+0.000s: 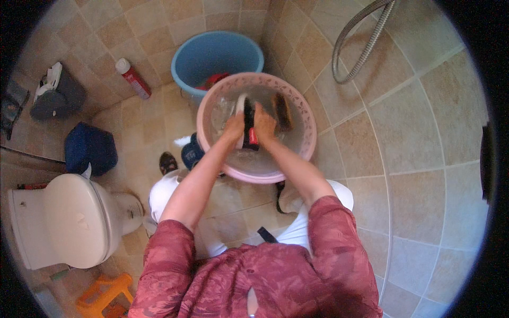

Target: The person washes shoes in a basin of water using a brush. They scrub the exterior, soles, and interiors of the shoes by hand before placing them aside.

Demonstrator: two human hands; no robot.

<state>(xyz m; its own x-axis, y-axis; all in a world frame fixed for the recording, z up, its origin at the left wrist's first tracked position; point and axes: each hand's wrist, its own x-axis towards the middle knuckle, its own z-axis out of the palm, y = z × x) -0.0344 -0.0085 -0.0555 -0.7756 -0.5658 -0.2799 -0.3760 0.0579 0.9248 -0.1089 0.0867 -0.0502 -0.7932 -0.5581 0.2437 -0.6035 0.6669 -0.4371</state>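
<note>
A black shoe [248, 116] with a whitish sole edge and a red patch at one end is held between my two hands over the pink basin [308, 132]. My left hand [234, 127] grips its left side, fingers bent around the edge. On the opposite side, my right hand [264, 123] is closed against the shoe, its fingers partly hidden and slightly blurred. Cloudy water fills the basin beneath. Close to my right hand, a dark brown, elongated object [283, 112] lies in the water by the basin's right side; I cannot make out its kind.
Behind the basin stands a blue tub [185, 58] with something red inside. A red spray can [133, 78] stands by the wall. At left are a toilet [77, 220], a dark blue bin [90, 148] and an orange plastic stool [106, 297]. A shower hose [366, 50] hangs at right.
</note>
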